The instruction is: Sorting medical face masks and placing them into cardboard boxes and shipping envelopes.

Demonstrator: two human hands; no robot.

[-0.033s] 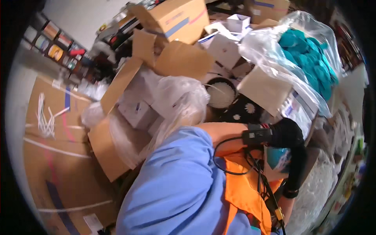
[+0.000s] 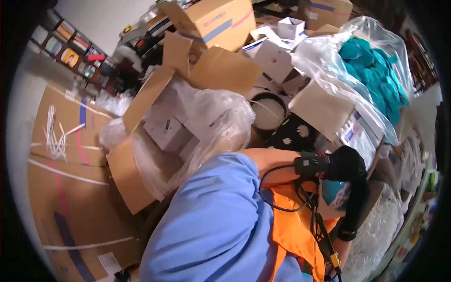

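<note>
Gloved right hand [image 2: 346, 164] wraps its grip around a black corded tool [image 2: 312, 164], held level over the orange cloth [image 2: 293, 230] beside the open cardboard box [image 2: 141, 141], cord hanging clear; left hand unseen.

1. A single head-worn view looks steeply down from above the person, over a blue sleeve [image 2: 216, 225] and an orange vest [image 2: 293, 235] that fill the lower middle
2. It faces forward onto open cardboard boxes [image 2: 197, 84] and a clear bag of teal items [image 2: 376, 70] towards the top
3. It sits very near the body; the clutter lies further off
4. The fisheye lens bends straight edges at the rim and leaves dark corners
5. The flattened cardboard [image 2: 61, 164] on the left curves with the frame
6. No second view shares the scene
</note>
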